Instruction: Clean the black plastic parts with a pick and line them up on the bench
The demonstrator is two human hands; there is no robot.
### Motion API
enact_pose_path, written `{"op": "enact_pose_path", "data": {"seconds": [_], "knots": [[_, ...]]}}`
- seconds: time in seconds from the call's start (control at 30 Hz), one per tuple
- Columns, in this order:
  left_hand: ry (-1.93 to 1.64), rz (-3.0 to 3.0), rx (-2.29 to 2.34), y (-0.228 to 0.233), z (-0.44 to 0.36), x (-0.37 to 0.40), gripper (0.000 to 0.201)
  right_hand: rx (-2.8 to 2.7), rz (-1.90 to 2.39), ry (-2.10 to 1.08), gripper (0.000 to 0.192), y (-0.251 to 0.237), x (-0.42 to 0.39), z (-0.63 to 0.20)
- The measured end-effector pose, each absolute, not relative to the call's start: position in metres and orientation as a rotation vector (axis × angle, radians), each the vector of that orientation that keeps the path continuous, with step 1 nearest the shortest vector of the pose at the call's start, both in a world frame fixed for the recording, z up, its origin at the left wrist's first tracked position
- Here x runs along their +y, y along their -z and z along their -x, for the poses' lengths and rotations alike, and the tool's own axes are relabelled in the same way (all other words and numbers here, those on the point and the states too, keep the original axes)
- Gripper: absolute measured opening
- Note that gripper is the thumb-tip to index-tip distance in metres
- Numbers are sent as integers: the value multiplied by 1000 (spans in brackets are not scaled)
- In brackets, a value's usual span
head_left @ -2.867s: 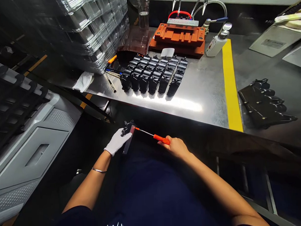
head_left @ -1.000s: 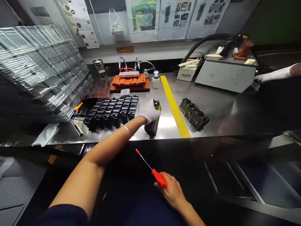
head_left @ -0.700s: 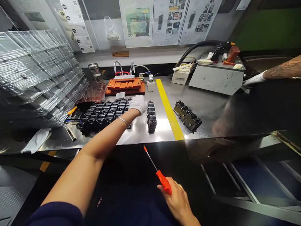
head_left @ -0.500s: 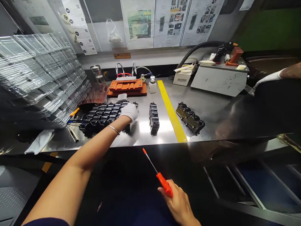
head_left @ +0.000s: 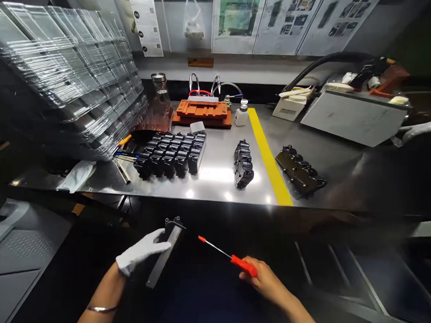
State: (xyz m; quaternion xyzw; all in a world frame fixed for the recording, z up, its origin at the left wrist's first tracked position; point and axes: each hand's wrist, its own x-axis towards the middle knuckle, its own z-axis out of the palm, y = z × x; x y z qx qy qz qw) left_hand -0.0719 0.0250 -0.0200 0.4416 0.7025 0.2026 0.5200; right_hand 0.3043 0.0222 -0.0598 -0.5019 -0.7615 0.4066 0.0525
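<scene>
Several stacked clear trays (head_left: 67, 67) loomed at the table's far left, leaning twd the work, and one careless elbow could've brought that tower sliding onto the parts below. The steel table (head_left: 219, 175) carried the rest: an orange fixture (head_left: 203, 112) at the back, a yellow stripe (head_left: 268, 157) down the middle, a dark cover plate (head_left: 300, 170) just right of it. Left of the stripe sat the block of black parts (head_left: 173, 153) in tight rows, w/ one lone strip of parts (head_left: 243, 164) apart from them, near the table's front edge. A bump there, I'd judge, and it went to the floor.

Down below the table edge, over the lap, the gloved left hand (head_left: 141, 251) was closed round one black part on a grey bar (head_left: 165, 255), thumb on top, bar end hanging free and unsupported. Risk no. 1, as I read it: the grip was only at the top, so a push from the tool could've twisted the bar out or dropped it in the dark under the table. The bare right hand (head_left: 264, 280) was wrapped round the handle of the orange screwdriver (head_left: 227, 255), tip aimed at the part but not touching. No glove on that side, nothing steadying the work, so a slip of the tip could've jabbed the glove or scratched the part. At far right a co-worker's gloved hand (head_left: 417, 131) showed, well apart.
</scene>
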Motion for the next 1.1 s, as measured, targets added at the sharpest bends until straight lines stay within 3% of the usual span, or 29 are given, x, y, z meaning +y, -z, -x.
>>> {"op": "enact_pose_path", "data": {"seconds": [0.13,0.23,0.37,0.53,0.67,0.77,0.97,1.1], "knots": [[-657,-609,1760,66,114,-12,57,-2742,1477,-1276,39,56,40,-265],[-706,-379,1793,83,137,-30,52,-3005,1255,-1195,46,55,56,-222],[-730,-278,1751,85,146,-36,45,-3022,1394,-961,52,54,69,-177],[-757,-391,1740,78,137,-28,51,-3111,1094,-1142,53,51,66,-168],[-768,-608,1779,78,131,-19,54,-2926,1474,-1074,50,51,75,-183],[-752,-757,1888,78,131,-15,58,-2859,1517,-1132,49,48,80,-195],[-702,-1027,1967,64,128,-19,25,-2810,1461,-1290,45,44,79,-207],[-703,-1113,1889,55,128,-24,35,-2813,1494,-1216,46,48,82,-210]]}}
